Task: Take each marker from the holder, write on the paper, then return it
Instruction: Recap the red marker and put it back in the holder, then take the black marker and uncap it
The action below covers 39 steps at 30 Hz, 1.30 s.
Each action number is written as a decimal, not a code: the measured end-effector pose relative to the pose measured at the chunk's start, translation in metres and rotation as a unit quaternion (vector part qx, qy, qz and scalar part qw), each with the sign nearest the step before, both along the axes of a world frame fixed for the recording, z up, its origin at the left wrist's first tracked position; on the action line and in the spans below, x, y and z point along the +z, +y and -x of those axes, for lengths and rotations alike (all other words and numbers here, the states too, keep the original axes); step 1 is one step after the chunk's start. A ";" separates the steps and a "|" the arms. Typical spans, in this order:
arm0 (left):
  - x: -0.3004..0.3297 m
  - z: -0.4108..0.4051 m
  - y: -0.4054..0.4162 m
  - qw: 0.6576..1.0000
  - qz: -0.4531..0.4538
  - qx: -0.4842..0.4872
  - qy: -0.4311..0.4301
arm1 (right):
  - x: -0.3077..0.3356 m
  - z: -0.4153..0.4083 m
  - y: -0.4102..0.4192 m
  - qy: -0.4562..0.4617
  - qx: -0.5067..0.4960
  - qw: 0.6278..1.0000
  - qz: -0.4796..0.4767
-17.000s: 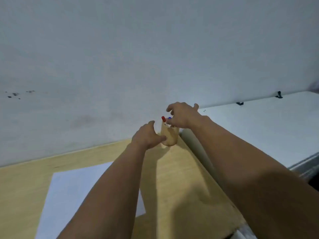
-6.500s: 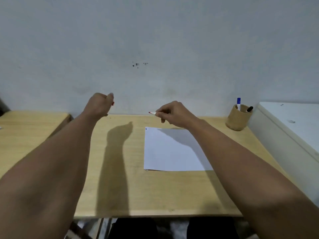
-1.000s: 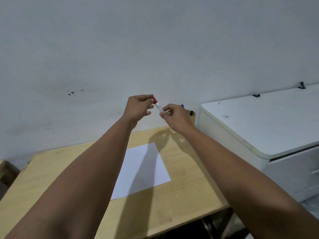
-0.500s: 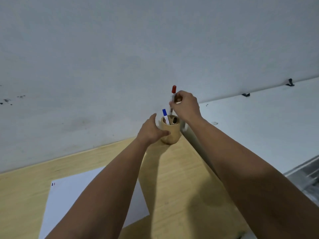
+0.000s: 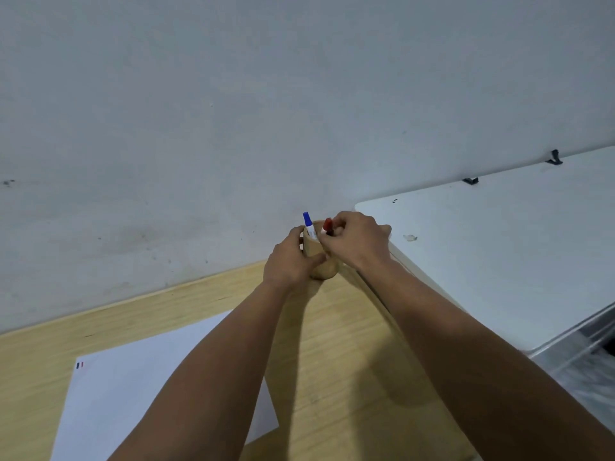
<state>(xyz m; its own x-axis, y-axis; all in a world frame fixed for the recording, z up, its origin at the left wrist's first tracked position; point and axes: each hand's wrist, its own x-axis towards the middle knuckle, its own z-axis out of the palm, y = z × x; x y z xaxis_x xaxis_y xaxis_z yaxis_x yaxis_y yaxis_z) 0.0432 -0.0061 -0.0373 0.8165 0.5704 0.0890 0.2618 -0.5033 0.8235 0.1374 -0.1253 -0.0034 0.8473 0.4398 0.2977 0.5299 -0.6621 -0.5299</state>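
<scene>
Paper (image 5: 133, 394): we are seeing a white sheet lying flat on the wooden tabletop (image 5: 332, 377) at the lower left, with tiny blue and red marks near its far left corner; our left forearm is crossing over its right part.
Left hand (image 5: 289, 264): we are wrapping it around the left side of the holder, grip clamped on the holder's wall with the thumb lying across the front.
Holder (image 5: 321, 264): a tan round cup is standing upright on the tabletop near the wall, just beside the white cabinet, between our two hands.
Blue marker (image 5: 308, 223): it is standing in the holder, cap up, leaning a little to the left.
Red marker (image 5: 327, 226): it is sitting in the holder with its red cap sticking out above the rim, just right of the blue one.
Right hand (image 5: 357, 242): we are holding it over the holder's mouth, fingertips pinched together on the red marker just below its cap.
Cabinet (image 5: 499, 247): a white flat-topped unit is filling the right side, touching the tabletop's right edge.
</scene>
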 end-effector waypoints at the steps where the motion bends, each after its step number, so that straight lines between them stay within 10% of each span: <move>1: 0.001 0.000 -0.001 1.000 0.001 0.000 0.000 | -0.001 0.000 -0.002 0.010 -0.003 1.000 0.000; 16: 0.070 0.069 -0.005 0.998 -0.065 0.021 0.016 | 0.109 0.041 -0.018 0.035 0.068 0.947 -0.313; 21: 0.111 0.130 0.005 0.995 -0.059 0.063 -0.042 | 0.124 0.093 -0.003 0.170 0.165 0.898 -0.371; 29: 0.115 0.254 0.053 0.987 -0.015 0.141 -0.080 | 0.076 0.211 0.046 0.456 0.292 0.832 -0.122; 39: 0.103 0.364 0.092 0.986 0.004 0.165 -0.041 | 0.060 0.300 0.105 0.407 0.425 0.803 -0.099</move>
<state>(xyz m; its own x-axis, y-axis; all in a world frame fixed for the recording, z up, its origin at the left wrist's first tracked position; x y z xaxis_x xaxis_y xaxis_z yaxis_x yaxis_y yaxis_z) -0.3207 0.0855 0.0652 0.5774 0.8043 0.1406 0.3426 -0.3950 0.8524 -0.1624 -0.0204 0.0569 0.2157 0.9742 -0.0660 0.1708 -0.1042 -0.9798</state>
